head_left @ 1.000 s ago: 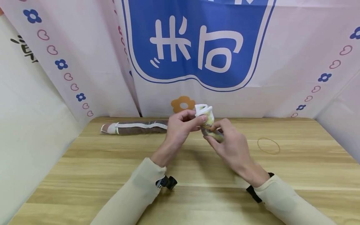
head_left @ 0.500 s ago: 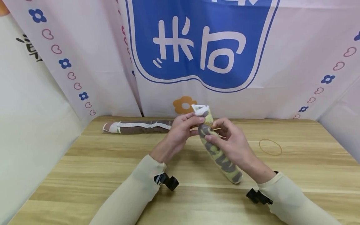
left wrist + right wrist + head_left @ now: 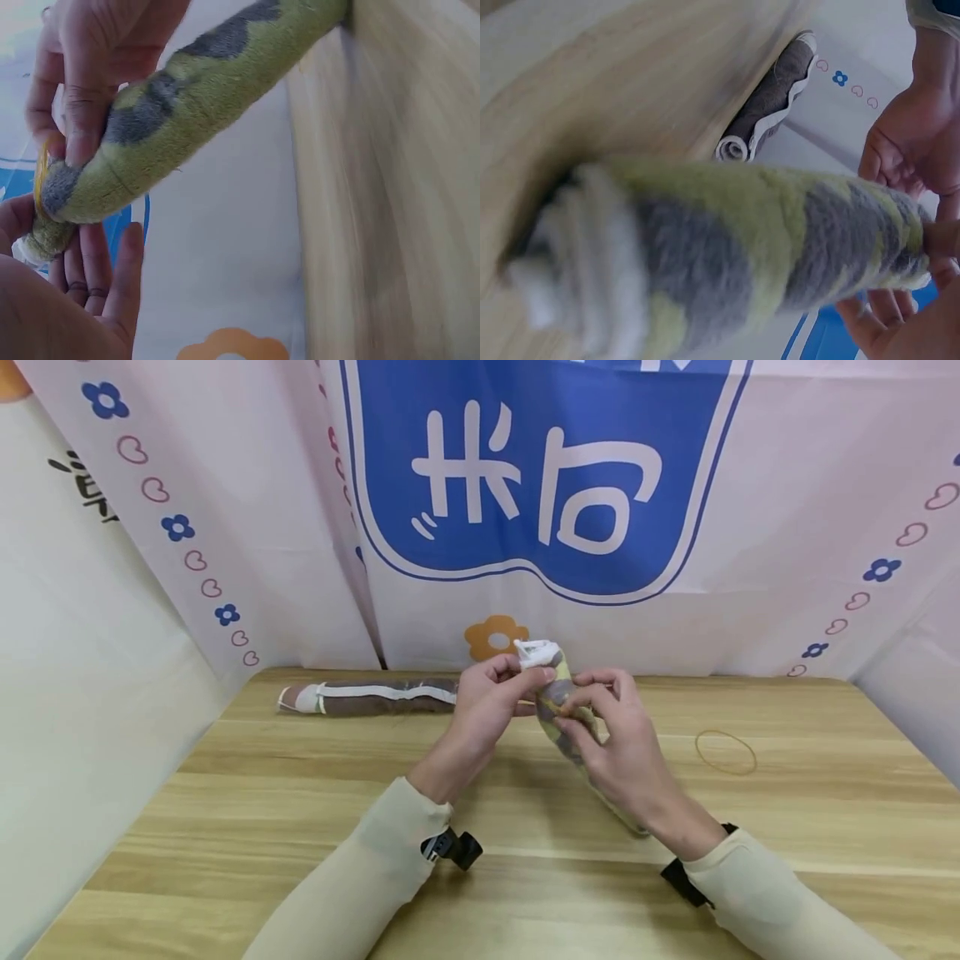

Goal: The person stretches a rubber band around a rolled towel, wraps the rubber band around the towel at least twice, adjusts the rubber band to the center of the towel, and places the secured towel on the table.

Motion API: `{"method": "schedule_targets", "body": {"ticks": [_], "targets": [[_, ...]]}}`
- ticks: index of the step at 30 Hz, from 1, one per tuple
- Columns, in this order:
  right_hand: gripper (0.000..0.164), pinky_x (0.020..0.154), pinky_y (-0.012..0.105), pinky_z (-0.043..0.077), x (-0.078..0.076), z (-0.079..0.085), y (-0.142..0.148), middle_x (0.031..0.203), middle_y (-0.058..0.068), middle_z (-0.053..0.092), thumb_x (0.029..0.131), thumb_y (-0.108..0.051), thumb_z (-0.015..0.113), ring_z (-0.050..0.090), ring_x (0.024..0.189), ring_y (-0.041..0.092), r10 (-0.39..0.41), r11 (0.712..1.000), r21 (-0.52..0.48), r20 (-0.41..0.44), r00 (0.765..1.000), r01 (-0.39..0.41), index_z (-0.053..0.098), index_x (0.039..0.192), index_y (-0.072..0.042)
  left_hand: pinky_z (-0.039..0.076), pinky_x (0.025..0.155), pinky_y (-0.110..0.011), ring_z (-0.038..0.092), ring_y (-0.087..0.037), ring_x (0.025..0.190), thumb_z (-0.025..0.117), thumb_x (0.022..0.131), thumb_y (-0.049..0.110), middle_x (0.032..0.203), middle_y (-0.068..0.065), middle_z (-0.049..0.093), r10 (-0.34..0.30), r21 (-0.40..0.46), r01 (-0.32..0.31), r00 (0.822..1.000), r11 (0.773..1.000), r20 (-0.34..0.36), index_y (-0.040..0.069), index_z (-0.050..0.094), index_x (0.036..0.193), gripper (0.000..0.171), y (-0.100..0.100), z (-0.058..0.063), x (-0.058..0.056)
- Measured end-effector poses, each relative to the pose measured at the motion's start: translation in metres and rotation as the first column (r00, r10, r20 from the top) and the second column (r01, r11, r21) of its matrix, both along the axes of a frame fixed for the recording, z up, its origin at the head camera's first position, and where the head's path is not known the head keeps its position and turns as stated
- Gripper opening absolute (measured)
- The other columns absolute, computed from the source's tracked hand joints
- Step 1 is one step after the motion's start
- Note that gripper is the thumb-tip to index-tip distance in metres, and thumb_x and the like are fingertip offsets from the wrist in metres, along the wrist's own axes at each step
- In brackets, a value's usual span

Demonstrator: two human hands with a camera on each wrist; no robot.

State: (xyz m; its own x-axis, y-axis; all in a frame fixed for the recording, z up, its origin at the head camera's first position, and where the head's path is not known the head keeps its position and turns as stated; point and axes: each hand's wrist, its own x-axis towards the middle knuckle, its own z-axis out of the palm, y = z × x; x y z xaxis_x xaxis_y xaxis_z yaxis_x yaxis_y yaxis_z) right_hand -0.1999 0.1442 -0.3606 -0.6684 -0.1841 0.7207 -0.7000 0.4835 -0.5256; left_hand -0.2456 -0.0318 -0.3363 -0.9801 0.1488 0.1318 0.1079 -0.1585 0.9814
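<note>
The person holds a rolled-up towel (image 3: 195,112) with both hands. It is fuzzy, yellow-green with gray spots. It is over the table (image 3: 187,827), near the back edge, in front of the person. One end points up and away, and it shows white cloth. The other end slants down toward the right arm. I cannot tell if that low end touches the wood.

The left hand (image 3: 483,710) pinches the towel near its far white end. Its thumb is on top. In the left wrist view, some of its other fingers stick out straight under the towel.

The right hand (image 3: 622,735) has its thumb and fingers bent and clamped on the towel, a bit below the left hand. They are right by a thin orange band (image 3: 39,180). The band goes around the towel, and the towel is squeezed thin there. A right fingertip touches the band, but I cannot tell if it is hooked under it.

To the left, a brown roll (image 3: 386,697) lies on the table by the back edge. It has a wavy white strip along it. The left hand hides its right end in the head view. To the right, a loose band (image 3: 723,732) lies flat on the wood in an oval.

Behind the table hangs a white sheet (image 3: 750,639) with a big blue shape and an orange flower.
</note>
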Motion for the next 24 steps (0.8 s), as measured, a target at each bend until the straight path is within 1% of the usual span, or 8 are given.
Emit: {"method": "schedule_targets", "body": {"ticks": [5,9,12,14,16,19,21,24], "targets": [[0.035,0.083,0.047,0.06,-0.001,-0.001,0.002,0.119,0.016,0.061,0.082,-0.001,0.091,0.062,0.107,0.028,-0.042,0.999,0.019,0.035,0.998,0.042,0.064,0.103,-0.001,0.064,0.073,-0.035,0.068,-0.017,0.076,0.085,0.092,0.017,0.086,-0.005,0.065,0.066,-0.011,-0.067,0.994,0.998,-0.082,0.003,0.067,0.092,0.022,0.002,-0.001,0.001],[0.046,0.069,0.038,0.058,0.0,-0.002,0.002,0.105,0.011,0.062,0.077,-0.012,0.098,0.061,0.089,0.022,-0.12,0.987,0.107,-0.036,0.992,0.123,0.061,0.103,-0.002,0.063,0.07,-0.033,0.066,-0.015,0.077,0.087,0.09,0.017,0.084,-0.004,0.065,0.089,-0.032,-0.094,0.987,0.995,-0.135,0.003,0.068,0.092,0.023,0.005,-0.001,0.003],[0.046,0.063,0.035,0.056,0.001,-0.003,0.003,0.099,0.009,0.061,0.078,-0.012,0.097,0.063,0.082,0.022,-0.163,0.974,0.146,-0.069,0.984,0.172,0.06,0.103,-0.003,0.063,0.07,-0.033,0.066,-0.015,0.079,0.088,0.089,0.016,0.086,-0.004,0.066,0.095,-0.043,-0.103,0.982,0.994,-0.163,0.004,0.068,0.094,0.024,0.008,-0.003,0.004],[0.042,0.063,0.034,0.058,0.001,-0.003,0.003,0.098,0.01,0.063,0.08,-0.007,0.095,0.067,0.082,0.023,-0.16,0.978,0.129,-0.049,0.986,0.165,0.059,0.102,-0.002,0.063,0.073,-0.033,0.066,-0.016,0.082,0.088,0.089,0.017,0.09,-0.005,0.068,0.083,-0.056,-0.095,0.98,0.994,-0.182,0.005,0.069,0.097,0.024,0.008,-0.005,0.004],[0.037,0.065,0.033,0.06,0.001,-0.003,0.004,0.099,0.01,0.066,0.081,0.0,0.091,0.07,0.082,0.024,-0.134,0.988,0.075,0.009,0.991,0.133,0.06,0.103,-0.002,0.062,0.078,-0.034,0.066,-0.017,0.085,0.087,0.091,0.018,0.095,-0.006,0.071,0.062,-0.059,-0.075,0.979,0.995,-0.192,0.005,0.071,0.102,0.024,0.008,-0.007,0.004],[0.033,0.066,0.028,0.061,0.001,-0.001,0.004,0.104,0.016,0.069,0.085,0.007,0.084,0.074,0.085,0.026,-0.042,0.997,-0.055,0.145,0.989,0.05,0.058,0.105,0.001,0.062,0.085,-0.036,0.069,-0.021,0.095,0.082,0.095,0.02,0.105,-0.009,0.072,0.002,-0.051,-0.012,0.979,0.999,-0.204,0.005,0.072,0.116,0.028,0.006,-0.01,0.003],[0.031,0.066,0.027,0.06,0.002,0.002,0.005,0.107,0.019,0.068,0.089,0.008,0.08,0.074,0.086,0.025,0.038,0.987,-0.16,0.259,0.965,0.004,0.056,0.108,0.002,0.062,0.089,-0.039,0.07,-0.022,0.102,0.077,0.098,0.02,0.113,-0.01,0.073,-0.045,-0.027,0.04,0.979,0.999,-0.199,0.003,0.07,0.125,0.033,0.005,-0.011,0.001],[0.029,0.068,0.027,0.061,0.004,0.008,0.007,0.114,0.019,0.065,0.095,0.003,0.076,0.076,0.089,0.021,0.163,0.95,-0.311,0.404,0.9,-0.032,0.052,0.113,0.002,0.061,0.091,-0.04,0.071,-0.022,0.107,0.07,0.101,0.018,0.12,-0.014,0.074,-0.114,0.018,0.119,0.978,0.993,-0.176,0.0,0.064,0.134,0.038,0.004,-0.01,-0.001]]}}
